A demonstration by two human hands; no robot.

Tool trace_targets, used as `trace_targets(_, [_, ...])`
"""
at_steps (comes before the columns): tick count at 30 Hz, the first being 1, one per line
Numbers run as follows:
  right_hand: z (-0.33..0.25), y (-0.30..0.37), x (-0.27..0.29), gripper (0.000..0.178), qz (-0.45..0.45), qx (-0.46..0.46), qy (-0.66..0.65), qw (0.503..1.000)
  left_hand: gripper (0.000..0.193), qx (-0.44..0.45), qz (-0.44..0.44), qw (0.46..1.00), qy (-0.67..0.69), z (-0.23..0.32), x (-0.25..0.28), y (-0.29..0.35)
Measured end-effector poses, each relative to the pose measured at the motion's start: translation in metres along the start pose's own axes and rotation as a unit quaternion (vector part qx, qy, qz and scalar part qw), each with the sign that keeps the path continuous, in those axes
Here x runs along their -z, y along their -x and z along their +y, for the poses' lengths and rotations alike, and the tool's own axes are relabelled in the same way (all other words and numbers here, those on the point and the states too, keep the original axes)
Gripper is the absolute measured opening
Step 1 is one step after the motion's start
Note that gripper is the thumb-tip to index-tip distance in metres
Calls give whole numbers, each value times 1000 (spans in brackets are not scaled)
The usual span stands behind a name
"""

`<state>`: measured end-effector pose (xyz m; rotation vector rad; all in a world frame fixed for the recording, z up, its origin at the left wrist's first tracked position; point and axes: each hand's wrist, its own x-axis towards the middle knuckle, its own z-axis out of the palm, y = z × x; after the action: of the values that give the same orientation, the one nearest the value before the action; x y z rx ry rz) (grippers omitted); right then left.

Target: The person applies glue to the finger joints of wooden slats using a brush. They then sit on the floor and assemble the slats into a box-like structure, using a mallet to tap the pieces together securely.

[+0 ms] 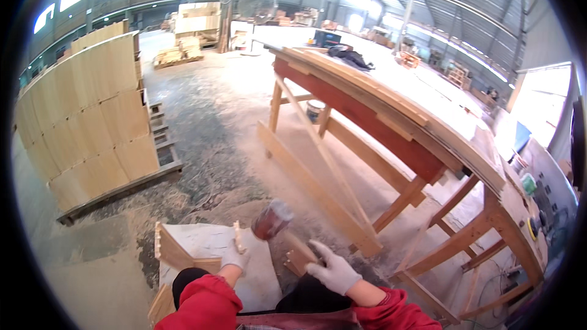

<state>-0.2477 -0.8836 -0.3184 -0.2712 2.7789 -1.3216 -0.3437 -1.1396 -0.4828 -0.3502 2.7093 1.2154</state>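
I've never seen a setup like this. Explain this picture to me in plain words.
No machine here: a person works by hand, filmed from a camera on their head that looks down; its wide lens bends straight edges. The left hand is at a notched wooden piece over a pale board. The right hand seems to grip a mallet, whose reddish head is blurred. Both hands are gloved. Ahead to the right stands a long wooden workbench with dark cloth on top.

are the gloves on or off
On: white gloves cover the left hand and right hand, with bare wrists showing below them, before the red sleeves.
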Motion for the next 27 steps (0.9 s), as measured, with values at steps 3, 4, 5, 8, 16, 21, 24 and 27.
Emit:
trace_targets(3, [-43,0,65,67,47,-121,-281,951,72,5,-30,999,14,-2,2,1])
trace_targets(4, [-49,-4,87,69,105,-78,-293,947,77,-2,-39,999,19,-7,3,1])
trace_targets(5, [-54,-8,108,72,161,-34,-302,939,79,-10,-40,999,16,-15,2,-2])
trace_targets(8, [-64,-23,176,70,342,69,-324,879,86,-32,-56,998,26,-21,-20,-9])
trace_targets(16, [20,-62,343,26,228,98,-656,712,76,-117,-39,974,190,-41,-17,-37])
trace_targets(21, [36,-76,266,37,293,198,-621,699,59,-214,147,924,282,-1,66,20])
trace_targets(24, [66,-73,177,32,321,21,-613,721,57,-299,205,847,390,12,115,60])
trace_targets(27, [124,-84,85,30,277,-129,-604,736,59,-317,310,839,316,-23,173,87])
